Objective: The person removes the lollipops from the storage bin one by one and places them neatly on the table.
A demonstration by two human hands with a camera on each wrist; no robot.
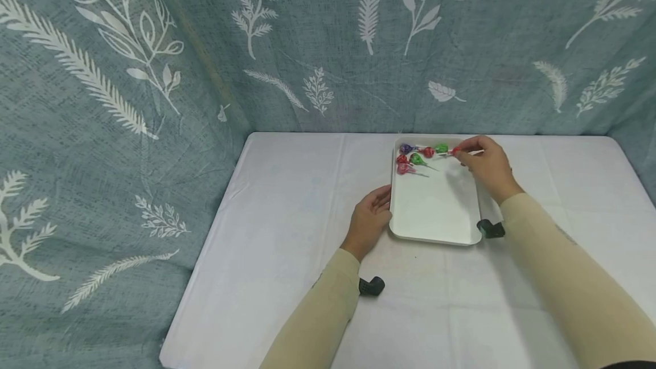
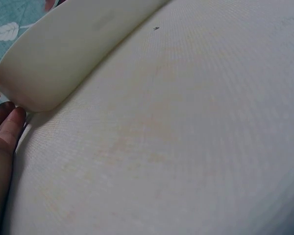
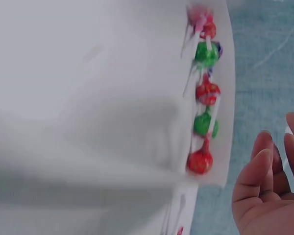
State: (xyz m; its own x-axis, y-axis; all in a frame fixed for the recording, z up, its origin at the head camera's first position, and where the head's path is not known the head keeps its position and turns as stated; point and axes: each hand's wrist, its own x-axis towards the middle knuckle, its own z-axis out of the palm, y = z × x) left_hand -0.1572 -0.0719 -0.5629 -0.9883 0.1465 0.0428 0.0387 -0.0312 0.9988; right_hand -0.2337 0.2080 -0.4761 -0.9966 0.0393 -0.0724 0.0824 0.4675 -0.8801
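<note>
A white rectangular tray [image 1: 435, 209] holds several wrapped lollipops at its far end: a purple one [image 1: 405, 148], red ones including a red lollipop [image 3: 200, 161], green ones including a green lollipop [image 1: 416, 159], and a pink one [image 1: 404, 169]. My left hand [image 1: 368, 218] touches the tray's left side wall; its fingertips [image 2: 17, 115] rest against the outer corner in the left wrist view. Over the far right corner, my right hand [image 1: 487, 167] has thumb and forefinger close by a red lollipop. The right wrist view shows that hand [image 3: 269, 196] with fingers apart and nothing between them.
A white cloth covers the table [image 1: 287, 204]. Behind and to the left hangs a blue-green curtain [image 1: 328, 84] with white leaf prints. Black devices sit at both wrists, one [image 1: 491, 229] near the tray's near right corner.
</note>
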